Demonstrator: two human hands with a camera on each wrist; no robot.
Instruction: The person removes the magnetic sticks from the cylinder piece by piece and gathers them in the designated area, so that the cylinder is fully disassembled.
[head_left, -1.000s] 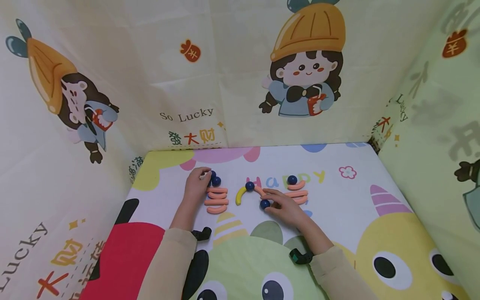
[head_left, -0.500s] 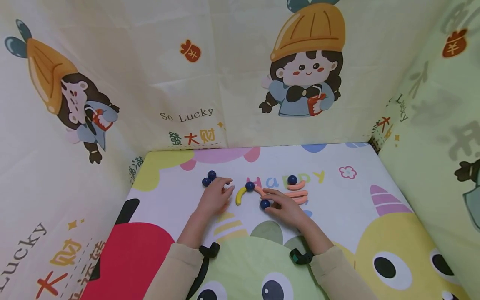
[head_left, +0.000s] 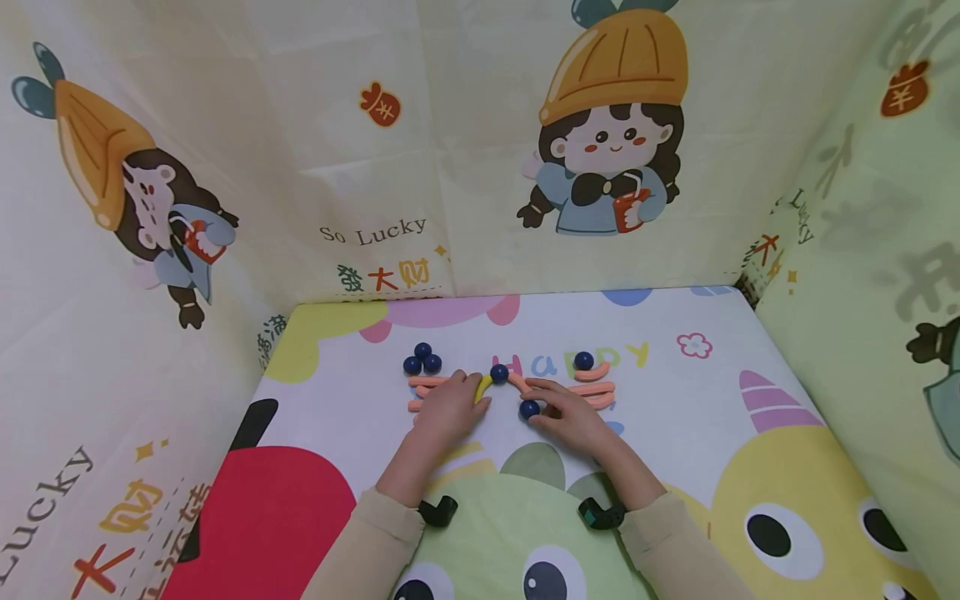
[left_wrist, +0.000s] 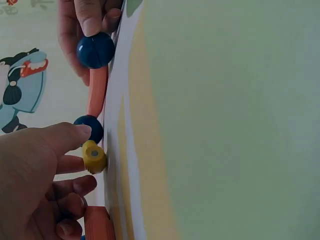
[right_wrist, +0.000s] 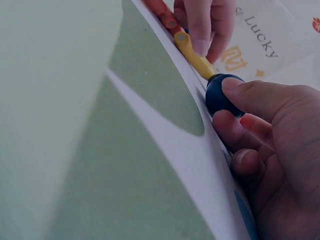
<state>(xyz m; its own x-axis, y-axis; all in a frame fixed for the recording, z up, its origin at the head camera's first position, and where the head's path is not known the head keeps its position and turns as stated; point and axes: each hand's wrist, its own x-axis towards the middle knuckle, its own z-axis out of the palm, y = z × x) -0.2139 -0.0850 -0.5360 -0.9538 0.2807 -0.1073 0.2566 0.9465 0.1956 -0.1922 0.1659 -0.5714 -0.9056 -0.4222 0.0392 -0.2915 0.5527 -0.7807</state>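
Observation:
My left hand (head_left: 452,407) is at the yellow curved rod (head_left: 483,387), thumb and fingertips on either side of it. That rod meets a dark blue ball (head_left: 498,373), from which a pink curved rod (head_left: 517,382) runs to the right. At its far end, my right hand (head_left: 572,417) pinches a second blue ball (head_left: 529,409). In the right wrist view, the right thumb presses on this ball (right_wrist: 222,95). The left wrist view shows the yellow rod's round end (left_wrist: 94,154) facing the camera, below the left thumb. The left hand partly hides the yellow rod.
Several blue balls (head_left: 422,364) cluster at the left, above stacked pink rods (head_left: 425,382) partly behind the left hand. To the right lie another blue ball (head_left: 583,361) and more pink rods (head_left: 596,388). A patterned cloth wall (head_left: 480,250) rises behind the table (head_left: 660,392).
My left hand has moved right from the blue balls, across the pink rods, to the yellow rod. A third ball now sits in the left cluster. The right hand has stayed in place.

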